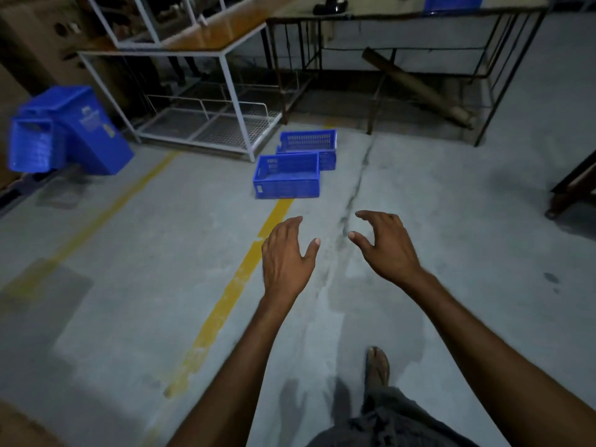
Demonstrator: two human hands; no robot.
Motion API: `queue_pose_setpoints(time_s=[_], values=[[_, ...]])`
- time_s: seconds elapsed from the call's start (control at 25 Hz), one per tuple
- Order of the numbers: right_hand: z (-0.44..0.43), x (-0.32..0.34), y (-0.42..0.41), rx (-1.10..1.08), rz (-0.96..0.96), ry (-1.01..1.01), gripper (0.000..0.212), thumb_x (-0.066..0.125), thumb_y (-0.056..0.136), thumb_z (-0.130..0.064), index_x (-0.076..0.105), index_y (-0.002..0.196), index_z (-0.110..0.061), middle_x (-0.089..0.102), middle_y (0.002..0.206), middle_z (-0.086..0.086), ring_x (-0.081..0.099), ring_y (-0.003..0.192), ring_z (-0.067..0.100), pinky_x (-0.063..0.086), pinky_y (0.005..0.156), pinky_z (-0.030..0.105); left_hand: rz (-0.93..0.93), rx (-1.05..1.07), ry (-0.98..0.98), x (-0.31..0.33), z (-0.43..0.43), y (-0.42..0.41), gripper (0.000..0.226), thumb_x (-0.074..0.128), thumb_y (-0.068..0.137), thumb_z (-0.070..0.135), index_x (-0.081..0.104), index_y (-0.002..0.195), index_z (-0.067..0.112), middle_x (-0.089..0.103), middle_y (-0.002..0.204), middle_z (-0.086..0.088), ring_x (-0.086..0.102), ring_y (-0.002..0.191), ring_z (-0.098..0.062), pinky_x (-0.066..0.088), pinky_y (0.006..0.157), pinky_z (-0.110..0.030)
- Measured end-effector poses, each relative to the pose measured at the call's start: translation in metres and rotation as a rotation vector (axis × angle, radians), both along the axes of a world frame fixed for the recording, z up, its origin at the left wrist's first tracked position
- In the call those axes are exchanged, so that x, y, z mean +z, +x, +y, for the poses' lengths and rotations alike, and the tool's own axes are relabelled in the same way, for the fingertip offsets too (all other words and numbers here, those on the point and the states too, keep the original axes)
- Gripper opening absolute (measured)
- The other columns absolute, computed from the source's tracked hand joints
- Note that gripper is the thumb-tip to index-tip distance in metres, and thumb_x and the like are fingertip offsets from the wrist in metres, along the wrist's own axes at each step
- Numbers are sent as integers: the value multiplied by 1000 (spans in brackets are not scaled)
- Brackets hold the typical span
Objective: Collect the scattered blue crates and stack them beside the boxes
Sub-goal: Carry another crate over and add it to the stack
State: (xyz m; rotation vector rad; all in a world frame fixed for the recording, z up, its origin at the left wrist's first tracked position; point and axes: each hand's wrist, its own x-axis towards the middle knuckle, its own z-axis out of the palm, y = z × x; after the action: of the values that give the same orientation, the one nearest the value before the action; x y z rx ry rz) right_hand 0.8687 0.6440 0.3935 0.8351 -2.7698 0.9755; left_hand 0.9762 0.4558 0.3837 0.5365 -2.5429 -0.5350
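Note:
Two blue perforated crates lie on the concrete floor ahead: a near crate (287,177) and a far crate (308,145) touching behind it, both upright. A stack of blue crates (64,130) stands tilted at the far left beside brown cardboard boxes (29,43). Another blue crate (451,3) rests on the dark table at the top right. My left hand (285,256) and my right hand (387,243) reach forward with fingers apart, holding nothing, well short of the near crate.
A white metal-frame table (225,69) with a mesh lower shelf stands behind the crates. A dark metal table (419,14) has a cardboard tube (416,87) leaning under it. Yellow floor lines (225,301) run diagonally. A dark frame (574,185) juts in at the right edge.

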Motion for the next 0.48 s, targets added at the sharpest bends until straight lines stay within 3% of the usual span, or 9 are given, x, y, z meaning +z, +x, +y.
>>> queue_pose_setpoints(time_s=[0.48], values=[[-135,4,-358,220,-86,114,52,55,94,-50,49,141,-27,58,136,-2,48,126,21,41,102,34,-10,199,201,1,-108,-325,53,65,90,35,49,140,22,54,142,1,49,132,-22,38,107,-41]])
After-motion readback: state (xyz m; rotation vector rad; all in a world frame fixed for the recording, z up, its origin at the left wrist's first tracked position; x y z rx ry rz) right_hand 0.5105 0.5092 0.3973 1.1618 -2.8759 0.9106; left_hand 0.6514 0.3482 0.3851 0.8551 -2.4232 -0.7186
